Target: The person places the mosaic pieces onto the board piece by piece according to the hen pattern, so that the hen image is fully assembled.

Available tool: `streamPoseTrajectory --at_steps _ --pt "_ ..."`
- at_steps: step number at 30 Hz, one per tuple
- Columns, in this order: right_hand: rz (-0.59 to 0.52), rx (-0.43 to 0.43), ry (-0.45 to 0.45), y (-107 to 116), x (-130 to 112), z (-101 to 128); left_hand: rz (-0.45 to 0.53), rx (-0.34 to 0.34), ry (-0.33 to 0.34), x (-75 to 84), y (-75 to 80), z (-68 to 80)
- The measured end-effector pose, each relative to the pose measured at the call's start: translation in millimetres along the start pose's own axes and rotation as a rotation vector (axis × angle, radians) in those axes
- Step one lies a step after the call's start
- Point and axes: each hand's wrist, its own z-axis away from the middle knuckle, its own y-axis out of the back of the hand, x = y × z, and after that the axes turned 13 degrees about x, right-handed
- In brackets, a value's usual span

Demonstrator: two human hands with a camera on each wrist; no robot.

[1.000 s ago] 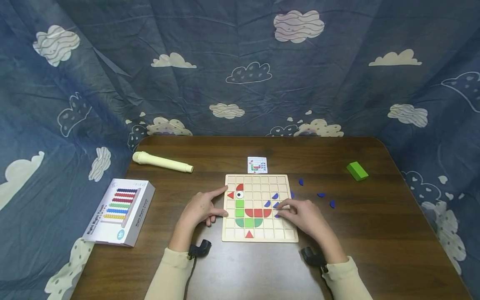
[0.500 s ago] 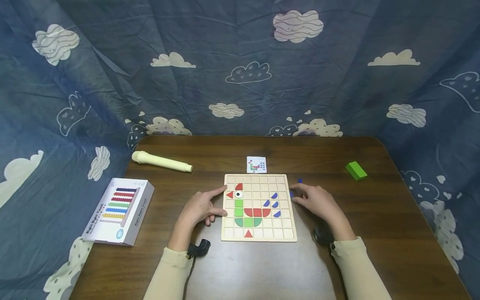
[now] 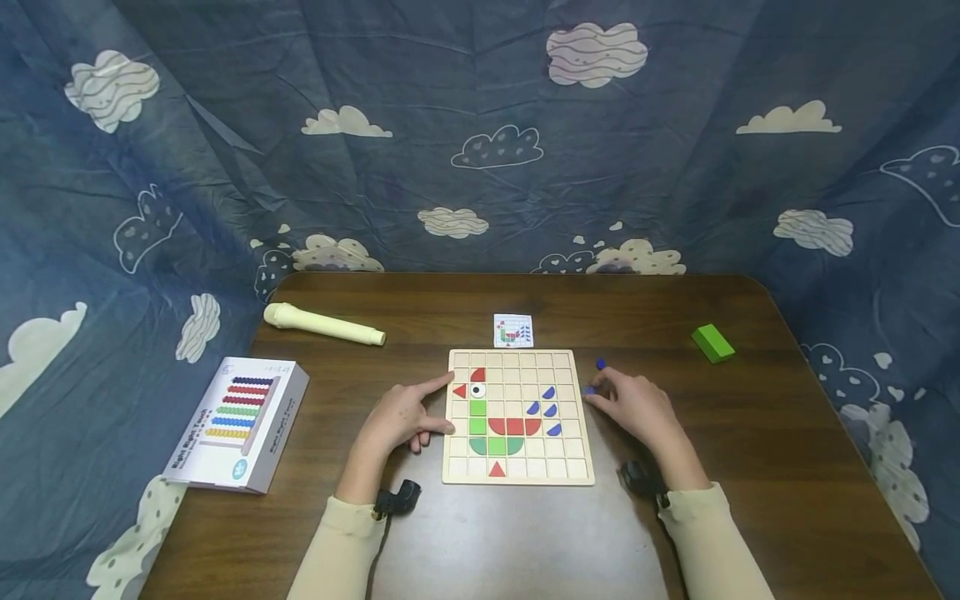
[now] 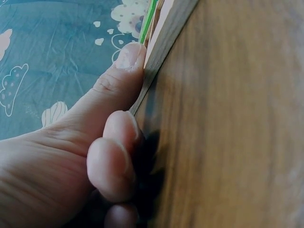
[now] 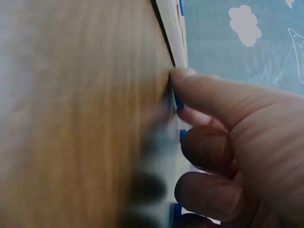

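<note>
A light wooden grid board (image 3: 525, 475) lies on the table, bearing a bird figure of red, green and blue flat pieces with a white eye piece (image 3: 477, 390). Several blue half-circles (image 3: 554, 430) sit on its right side. My left hand (image 3: 401, 417) touches the board's left edge with thumb and index finger; its other fingers are bent. Just off the right edge, my right hand (image 3: 637, 408) pinches a blue half-circle piece (image 3: 589, 390) between thumb and index finger. In the right wrist view, that blue piece (image 5: 178, 100) shows partly behind the thumb.
Another blue piece (image 3: 601, 364) lies beyond my right fingertips. A small picture card (image 3: 513, 331) lies behind the board. Farther out are a green block (image 3: 713, 342) on the right, a cream microphone-shaped stick (image 3: 324, 323) at back left and a white abacus box (image 3: 236, 425) at left.
My right hand has left the blue pieces on the board, moved right to the loose blue half-circle beside it and shifted that piece slightly rightward. My left hand stays put.
</note>
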Motion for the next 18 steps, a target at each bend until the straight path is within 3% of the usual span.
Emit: streamPoseTrajectory --at_steps 6,13,18 --pt "0.019 0.062 -0.048 6.9 -1.5 15.0 0.012 0.003 0.015 0.2 0.2 1.4" --pt "-0.076 0.16 -0.02 13.6 -36.9 45.8 0.004 0.003 0.027 1.1 0.8 0.2" --pt "-0.123 0.129 0.015 1.5 -56.1 65.6 -0.006 0.003 0.011 1.7 0.5 -0.4"
